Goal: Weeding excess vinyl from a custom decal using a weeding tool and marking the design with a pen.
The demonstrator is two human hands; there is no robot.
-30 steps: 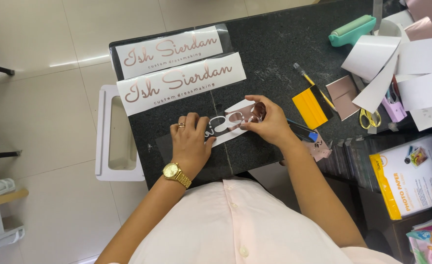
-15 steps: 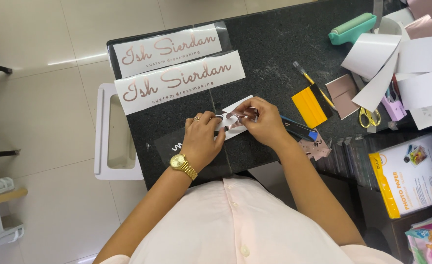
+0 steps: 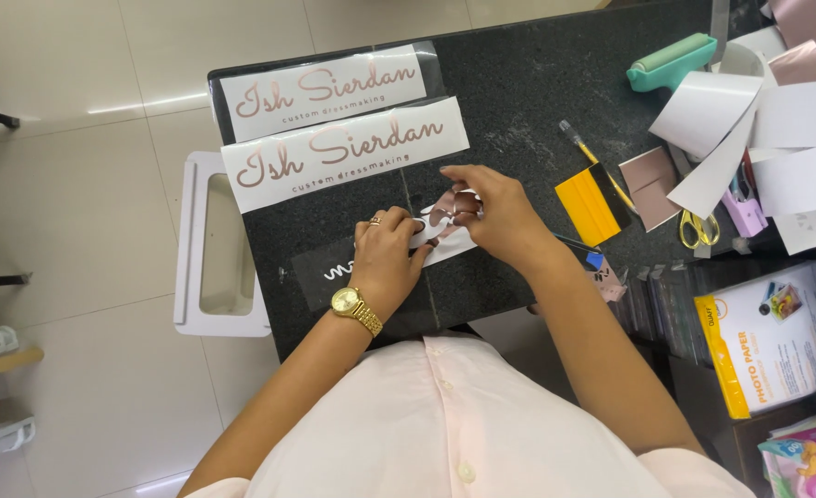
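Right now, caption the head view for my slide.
Both hands, left hand and right hand, pinch a small vinyl decal on a black counter.

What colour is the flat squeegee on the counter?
Yellow with a black edge, squeegee, head view.

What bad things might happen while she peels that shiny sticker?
The rose-gold vinyl piece is thin and curly; pinched between the left hand and right hand, it might tear or stick to itself. Its white backing sheet lies close to the finished lettering strip, so a slipping hand may smudge or shift that.
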